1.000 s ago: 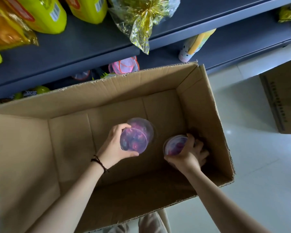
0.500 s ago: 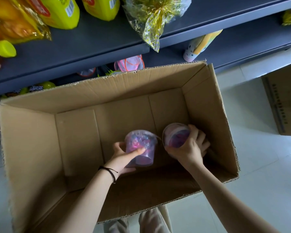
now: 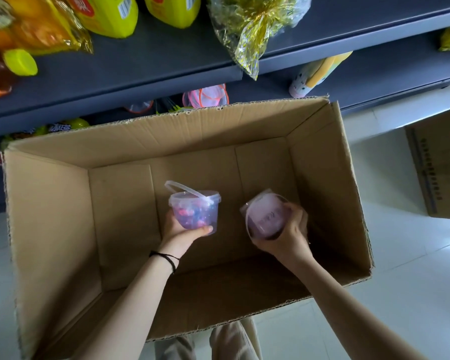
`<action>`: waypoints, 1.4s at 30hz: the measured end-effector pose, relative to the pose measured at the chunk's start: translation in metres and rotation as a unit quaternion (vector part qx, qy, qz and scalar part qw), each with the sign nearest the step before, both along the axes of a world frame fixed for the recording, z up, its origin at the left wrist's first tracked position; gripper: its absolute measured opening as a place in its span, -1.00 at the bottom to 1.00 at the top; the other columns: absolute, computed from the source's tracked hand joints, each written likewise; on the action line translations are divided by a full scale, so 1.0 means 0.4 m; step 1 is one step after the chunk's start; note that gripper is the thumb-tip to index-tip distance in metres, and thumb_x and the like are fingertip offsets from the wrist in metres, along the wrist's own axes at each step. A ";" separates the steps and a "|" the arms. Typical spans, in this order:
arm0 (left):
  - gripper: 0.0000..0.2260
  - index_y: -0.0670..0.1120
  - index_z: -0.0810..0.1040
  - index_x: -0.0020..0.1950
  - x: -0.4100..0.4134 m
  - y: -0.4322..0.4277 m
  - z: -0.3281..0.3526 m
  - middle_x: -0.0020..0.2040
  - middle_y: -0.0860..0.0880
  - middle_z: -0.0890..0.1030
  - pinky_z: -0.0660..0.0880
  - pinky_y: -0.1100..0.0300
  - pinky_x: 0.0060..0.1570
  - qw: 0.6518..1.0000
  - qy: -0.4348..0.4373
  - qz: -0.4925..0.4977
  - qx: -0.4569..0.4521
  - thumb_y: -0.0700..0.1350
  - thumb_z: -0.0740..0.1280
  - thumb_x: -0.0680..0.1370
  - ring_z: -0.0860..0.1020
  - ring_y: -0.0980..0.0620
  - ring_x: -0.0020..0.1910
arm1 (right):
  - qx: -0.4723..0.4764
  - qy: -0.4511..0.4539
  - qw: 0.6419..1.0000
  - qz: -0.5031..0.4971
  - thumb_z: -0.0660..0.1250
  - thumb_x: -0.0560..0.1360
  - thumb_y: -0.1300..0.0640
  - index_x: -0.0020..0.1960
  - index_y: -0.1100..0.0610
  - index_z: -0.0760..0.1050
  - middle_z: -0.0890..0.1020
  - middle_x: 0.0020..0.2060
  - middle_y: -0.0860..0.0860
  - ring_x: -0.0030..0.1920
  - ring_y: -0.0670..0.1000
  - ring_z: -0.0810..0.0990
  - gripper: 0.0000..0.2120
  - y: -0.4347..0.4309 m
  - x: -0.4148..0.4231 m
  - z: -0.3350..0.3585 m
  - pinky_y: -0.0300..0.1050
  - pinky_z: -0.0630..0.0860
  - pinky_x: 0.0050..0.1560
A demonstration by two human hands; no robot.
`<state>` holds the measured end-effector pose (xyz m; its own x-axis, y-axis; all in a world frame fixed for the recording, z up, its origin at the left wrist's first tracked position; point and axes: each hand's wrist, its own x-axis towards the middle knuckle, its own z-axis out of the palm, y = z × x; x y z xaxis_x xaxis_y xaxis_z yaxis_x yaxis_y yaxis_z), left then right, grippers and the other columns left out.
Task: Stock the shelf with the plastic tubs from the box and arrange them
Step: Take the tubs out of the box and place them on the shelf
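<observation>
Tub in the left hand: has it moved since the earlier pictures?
Yes. The tub in the left hand has turned: earlier its round end faced the camera, now its side shows, lid toward the far wall of the box.

Left hand (image 3: 182,235): grips an upright tub (image 3: 195,213) by its base.
Right hand (image 3: 287,239): grips a tilted tub (image 3: 265,216).
Box (image 3: 60,229): open, beside the shelf (image 3: 140,66).

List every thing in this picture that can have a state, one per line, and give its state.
cardboard box: open at the top.
left tub: upright, lid on.
right tub: tilted, a round end facing the camera.
left hand: grips the left tub near its base.
right hand: grips the right tub round its side.
</observation>
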<state>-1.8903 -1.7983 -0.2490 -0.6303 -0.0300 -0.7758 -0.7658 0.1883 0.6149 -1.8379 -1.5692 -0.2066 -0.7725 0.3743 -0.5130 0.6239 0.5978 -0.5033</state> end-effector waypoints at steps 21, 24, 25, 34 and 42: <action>-0.14 -0.12 0.51 0.20 0.004 -0.022 -0.029 0.06 -0.06 0.64 0.58 0.23 -0.09 0.998 0.057 0.009 -0.006 0.25 0.59 0.02 0.63 0.02 0.04 | 0.040 0.054 0.962 0.265 0.55 0.32 -0.05 0.52 -0.17 0.15 -0.01 0.57 -0.09 0.54 -0.04 -0.21 -0.11 0.010 -0.153 0.029 0.15 -0.09 0.51; -0.14 -0.08 0.51 0.18 0.007 -0.011 -0.024 0.05 -0.04 0.64 0.60 0.14 -0.02 0.998 0.062 0.027 -0.009 0.28 0.59 -0.02 0.63 0.04 0.03 | -0.062 0.081 0.985 -0.141 0.60 0.23 -0.06 0.54 -0.09 0.12 0.15 0.53 -0.01 0.52 -0.01 0.10 0.01 -0.042 -0.120 0.011 0.08 0.17 0.48; -0.18 -0.05 0.51 0.15 0.009 -0.007 -0.020 0.04 -0.03 0.64 0.59 0.15 -0.03 0.998 0.061 0.031 -0.011 0.28 0.58 -0.02 0.63 0.05 0.02 | -0.095 0.054 0.958 -0.265 0.61 0.18 -0.13 0.54 -0.05 0.09 0.19 0.51 0.03 0.50 0.06 0.19 0.08 -0.060 -0.117 0.003 0.11 0.26 0.45; -0.17 -0.13 0.54 0.17 -0.017 0.001 -0.016 0.02 -0.07 0.67 0.63 0.14 -0.07 0.994 0.053 0.096 -0.009 0.25 0.61 0.03 0.67 0.00 -0.02 | -0.269 -0.030 0.843 -0.465 0.60 0.30 0.03 0.45 0.22 0.12 0.51 0.23 0.07 0.21 0.07 0.54 -0.07 -0.141 -0.170 -0.057 -0.03 0.46 0.31; -0.14 -0.14 0.47 0.27 -0.054 -0.017 0.069 0.14 -0.07 0.62 0.61 0.13 0.02 0.988 0.108 0.113 0.004 0.26 0.61 0.11 0.63 0.06 0.07 | -0.237 0.081 0.927 -0.281 0.65 0.20 0.16 0.46 0.05 0.13 0.48 0.20 -0.03 0.15 -0.08 0.54 0.00 -0.140 -0.153 0.043 -0.04 0.55 0.21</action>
